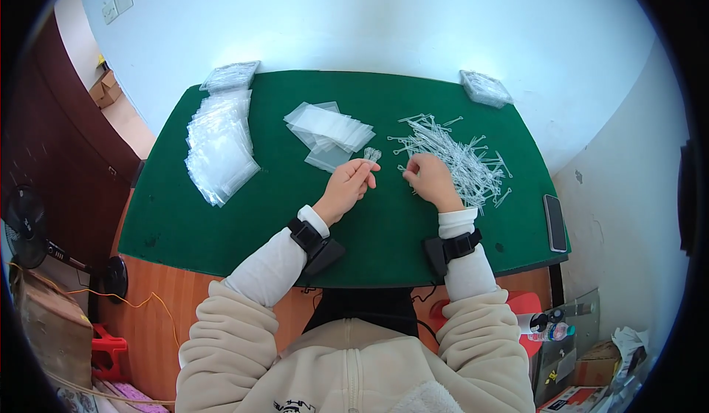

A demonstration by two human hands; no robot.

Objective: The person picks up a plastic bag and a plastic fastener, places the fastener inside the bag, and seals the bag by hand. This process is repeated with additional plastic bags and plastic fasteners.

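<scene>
My left hand (348, 189) is closed around a small bunch of looped metal wire pins (373, 154), whose ringed ends stick up past the fingertips. To its right, my right hand (430, 180) is pinched at the near left edge of a loose pile of the same wire pins (461, 158). One ringed end shows right at its fingertips, but what lies between the fingers is hidden. Just beyond my left hand, several clear flat plastic bags (329, 126) lie fanned out on the green table (354, 243).
A larger spread of clear bags (219, 143) covers the table's left side, with a bundle of bags (230, 77) behind it. Another clear packet (486, 89) sits at the far right corner. A phone (555, 223) lies by the right edge. The wall (354, 29) borders the far edge.
</scene>
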